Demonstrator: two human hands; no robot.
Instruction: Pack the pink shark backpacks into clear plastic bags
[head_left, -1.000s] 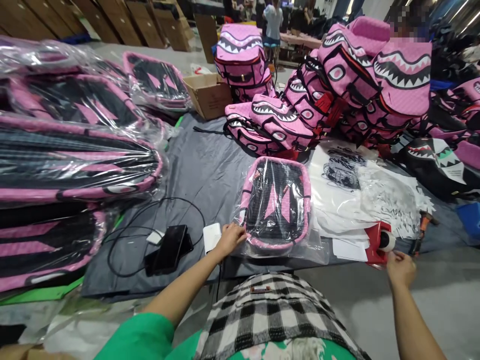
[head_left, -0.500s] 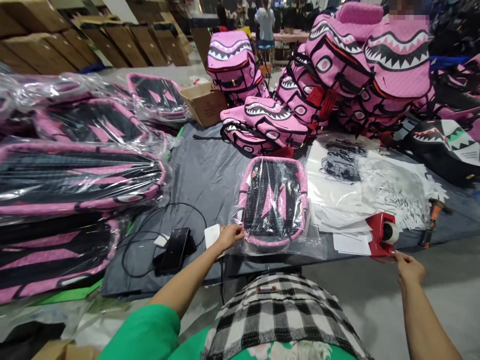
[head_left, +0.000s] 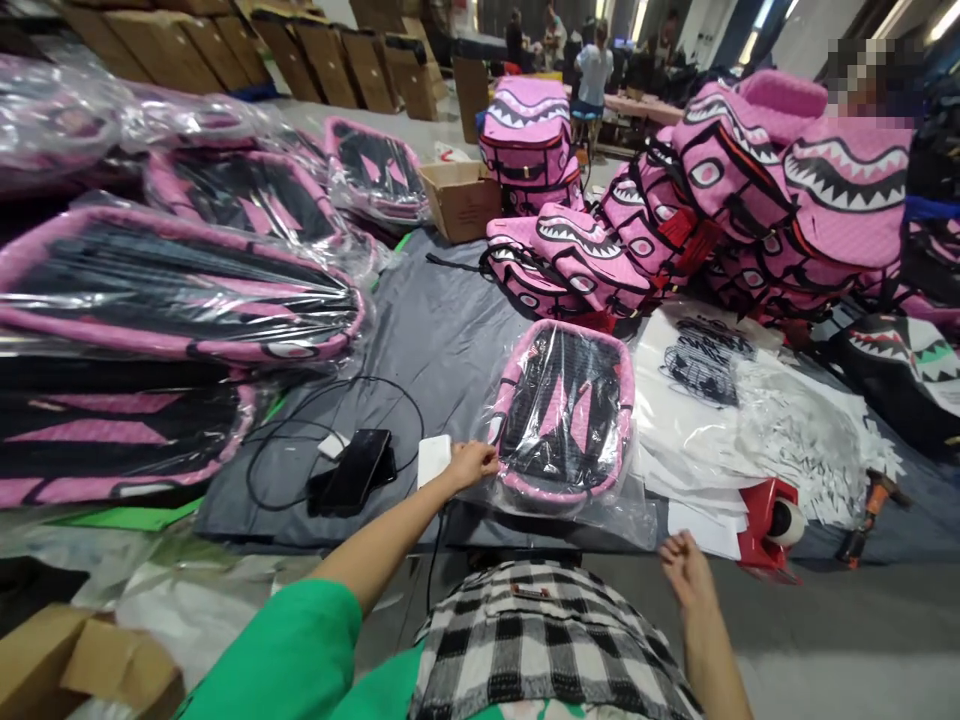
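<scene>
My left hand (head_left: pixel 471 464) pinches the loose edge of the clear plastic bag (head_left: pixel 592 505) at the near left corner of the bagged pink backpack (head_left: pixel 566 410), which lies flat on the grey table (head_left: pixel 435 330) right in front of me. My right hand (head_left: pixel 684 566) hangs in the air just off the table's near edge, fingers loosely curled; it may have a strip of tape between the fingertips, but it is too small to tell. The red tape dispenser (head_left: pixel 769 520) sits just to its right on a stack of white printed sheets (head_left: pixel 750 420). To close the bag neatly, I judge it best to keep the left pinch firm, pull the slack flat under the backpack, and press along the fold without trapping air. A black phone (head_left: pixel 354 470) and white charger (head_left: pixel 433 458) lie just left of my left hand, so I should keep the plastic off them.
</scene>
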